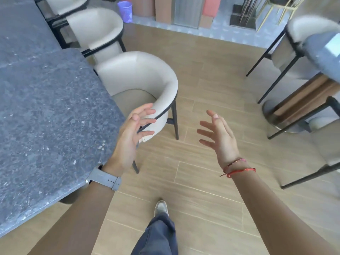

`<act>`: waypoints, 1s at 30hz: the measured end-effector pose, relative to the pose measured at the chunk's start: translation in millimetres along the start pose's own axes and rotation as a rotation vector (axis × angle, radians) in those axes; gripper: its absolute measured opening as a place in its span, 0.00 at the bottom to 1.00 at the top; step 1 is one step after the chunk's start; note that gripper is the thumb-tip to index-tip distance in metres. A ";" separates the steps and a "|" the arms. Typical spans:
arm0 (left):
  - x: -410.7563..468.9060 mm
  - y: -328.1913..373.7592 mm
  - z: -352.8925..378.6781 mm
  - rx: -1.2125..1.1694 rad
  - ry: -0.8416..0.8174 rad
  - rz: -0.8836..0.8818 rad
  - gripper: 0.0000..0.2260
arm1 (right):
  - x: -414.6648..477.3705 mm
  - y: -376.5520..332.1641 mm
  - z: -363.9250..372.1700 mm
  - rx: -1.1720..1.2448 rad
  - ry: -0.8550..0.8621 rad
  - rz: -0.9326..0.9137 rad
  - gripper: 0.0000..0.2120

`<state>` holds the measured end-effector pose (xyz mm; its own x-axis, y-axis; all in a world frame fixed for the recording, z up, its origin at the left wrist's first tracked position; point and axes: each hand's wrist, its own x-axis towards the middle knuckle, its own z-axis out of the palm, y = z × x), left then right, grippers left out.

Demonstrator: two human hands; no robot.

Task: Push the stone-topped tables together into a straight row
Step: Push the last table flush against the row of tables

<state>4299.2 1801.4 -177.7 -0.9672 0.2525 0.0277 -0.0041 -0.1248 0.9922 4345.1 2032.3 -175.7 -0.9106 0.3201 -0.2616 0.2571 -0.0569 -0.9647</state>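
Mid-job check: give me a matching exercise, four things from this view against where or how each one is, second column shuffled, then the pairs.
Things:
1. left hand
2. right hand
3. purple bin
4. stone-topped table

Places or states:
A. at the far end, beside the boxes
B. open, over bare wooden floor
C. fills the left side of the view
D. open, by the back of the cream chair

Pairs: 1-D, 2-B, 3-A, 4-C.
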 end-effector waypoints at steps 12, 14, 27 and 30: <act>184.9 -21.9 48.9 -0.045 -0.150 -0.041 0.26 | 144.4 -44.3 -35.9 0.019 0.140 0.026 0.27; 213.9 -25.2 60.4 -0.039 -0.163 -0.048 0.25 | 175.2 -49.3 -46.0 0.026 0.144 0.035 0.27; 405.9 -42.6 128.3 -0.047 0.167 -0.084 0.25 | 435.8 -121.5 -93.3 -0.101 -0.180 -0.013 0.20; 441.3 -42.2 134.1 -0.050 0.254 -0.093 0.26 | 487.9 -145.2 -83.3 -0.128 -0.271 -0.021 0.17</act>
<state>3906.6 2046.8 -191.0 -0.9947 0.0173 -0.1012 -0.1027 -0.1610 0.9816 3890.4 2275.5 -160.7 -0.9650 0.0544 -0.2564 0.2599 0.0726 -0.9629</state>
